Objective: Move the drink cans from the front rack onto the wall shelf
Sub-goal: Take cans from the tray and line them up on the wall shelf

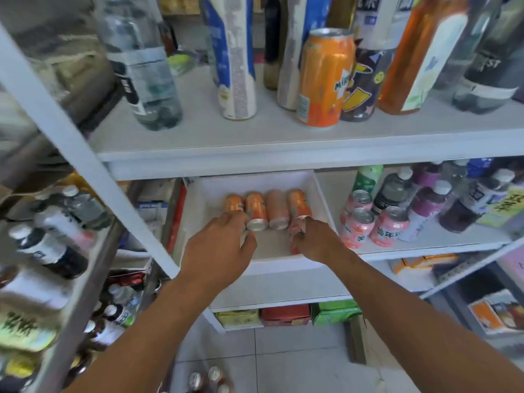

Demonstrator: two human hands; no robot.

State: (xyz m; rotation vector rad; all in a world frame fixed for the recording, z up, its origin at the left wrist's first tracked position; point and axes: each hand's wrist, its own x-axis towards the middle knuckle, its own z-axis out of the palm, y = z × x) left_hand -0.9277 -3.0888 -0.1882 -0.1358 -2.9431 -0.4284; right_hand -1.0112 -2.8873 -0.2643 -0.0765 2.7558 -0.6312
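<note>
Several orange drink cans [256,211] lie on their sides in a row at the back of a white tray [195,211] on the middle shelf. My left hand [224,248] reaches into the tray. Its fingertips are on the near end of the leftmost orange can [234,204] and its thumb is spread apart. My right hand [317,239] is curled over a pink can [294,241] lying at the tray's right side, just in front of the rightmost orange can [299,204]. A taller orange can [326,78] stands upright on the upper shelf board [255,137].
Three upright pink cans [388,226] and several bottles [428,205] stand right of the tray. Tall bottles [235,58] crowd the upper shelf. A white slanted post [85,154] crosses at the left, beside another rack of bottles [48,248]. Can tops [211,377] show on the tiled floor.
</note>
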